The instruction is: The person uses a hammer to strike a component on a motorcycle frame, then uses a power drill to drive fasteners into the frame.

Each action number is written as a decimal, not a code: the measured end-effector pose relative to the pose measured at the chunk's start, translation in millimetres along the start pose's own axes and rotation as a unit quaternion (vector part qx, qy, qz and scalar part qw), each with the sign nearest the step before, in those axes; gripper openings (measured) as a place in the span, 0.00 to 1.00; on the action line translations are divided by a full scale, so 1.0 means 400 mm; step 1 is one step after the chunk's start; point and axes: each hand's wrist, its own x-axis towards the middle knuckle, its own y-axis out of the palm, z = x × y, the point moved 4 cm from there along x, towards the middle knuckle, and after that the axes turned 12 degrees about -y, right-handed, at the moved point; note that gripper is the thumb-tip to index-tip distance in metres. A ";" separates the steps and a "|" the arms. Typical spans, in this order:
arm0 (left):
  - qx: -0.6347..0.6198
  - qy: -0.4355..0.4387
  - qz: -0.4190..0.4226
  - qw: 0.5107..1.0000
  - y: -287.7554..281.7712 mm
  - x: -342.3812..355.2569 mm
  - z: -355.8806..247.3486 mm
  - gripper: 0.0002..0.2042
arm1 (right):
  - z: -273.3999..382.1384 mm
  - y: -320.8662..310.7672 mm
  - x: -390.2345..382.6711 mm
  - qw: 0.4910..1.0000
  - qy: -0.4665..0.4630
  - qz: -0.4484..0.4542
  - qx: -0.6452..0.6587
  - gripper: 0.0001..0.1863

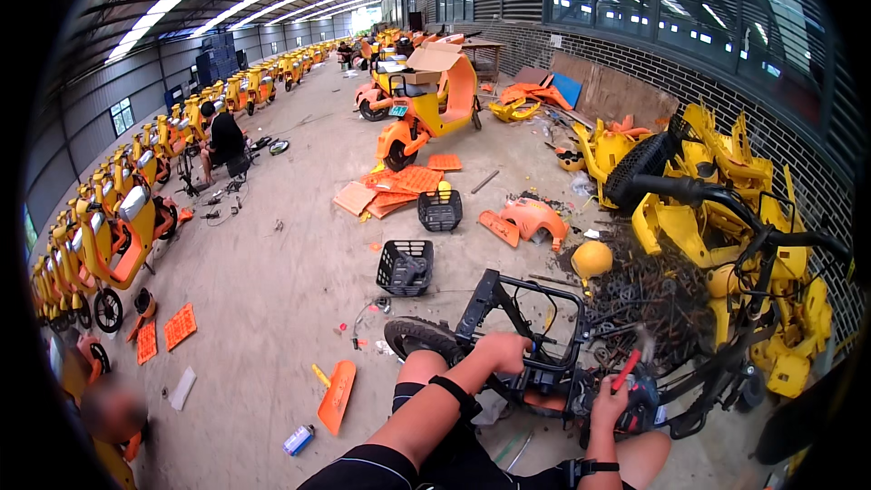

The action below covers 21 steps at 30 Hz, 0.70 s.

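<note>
A bare black scooter frame with its fat tyre lies before my knees. My left hand is closed at the frame's near bar, next to a small blue spot; what its fingers hold is hidden. My right hand grips a red-handled hammer, raised beside the frame; its head is smeared by motion. Black handlebars with cables rise on the right. Behind the right hand sits a dark rounded part, partly covered.
Right of the frame lies a heap of dark metal parts, with yellow body panels along the brick wall. Black baskets, orange panels and a spray can lie on the floor. Scooters line the left; a person sits there.
</note>
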 end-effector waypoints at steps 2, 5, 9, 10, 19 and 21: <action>-0.006 -0.006 0.004 1.000 0.012 0.004 0.018 0.27 | 0.128 -0.002 0.031 0.992 0.053 -0.027 0.108 0.04; -0.009 0.006 0.004 1.000 0.008 0.005 0.005 0.27 | 0.145 -0.030 0.021 0.993 0.039 0.011 0.113 0.07; -0.008 0.002 -0.003 1.000 0.003 -0.005 0.008 0.27 | 0.132 -0.001 -0.022 0.992 -0.084 0.072 -0.058 0.10; -0.008 0.003 0.000 1.000 0.001 -0.004 0.006 0.27 | 0.122 0.012 -0.027 0.992 -0.091 0.068 -0.055 0.11; 0.005 0.011 0.000 1.000 0.022 0.020 0.015 0.30 | 0.112 0.085 -0.081 0.950 0.180 0.144 0.209 0.14; 0.006 0.011 -0.003 1.000 0.021 0.029 0.021 0.30 | 0.178 0.087 -0.064 0.938 0.218 0.126 0.237 0.16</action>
